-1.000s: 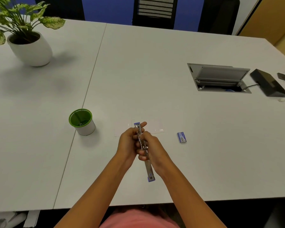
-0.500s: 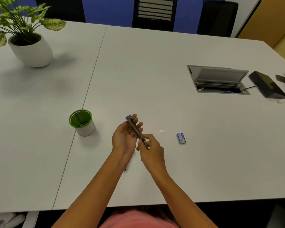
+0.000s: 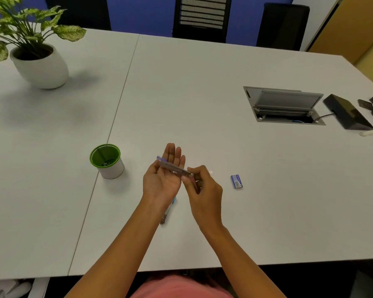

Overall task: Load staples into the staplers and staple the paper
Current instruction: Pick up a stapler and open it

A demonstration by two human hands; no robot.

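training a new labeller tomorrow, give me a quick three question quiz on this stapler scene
1. True or false: the left hand lies palm up with straight fingers under the stapler.
2. Pick one: the small blue staple box lies A) in the left hand, B) on the table, right of the right hand, C) on top of the stapler.
3. Fill the gap: the right hand ___ the stapler's right end between thumb and fingers.

Key: 1 true; 2 B; 3 pinches.
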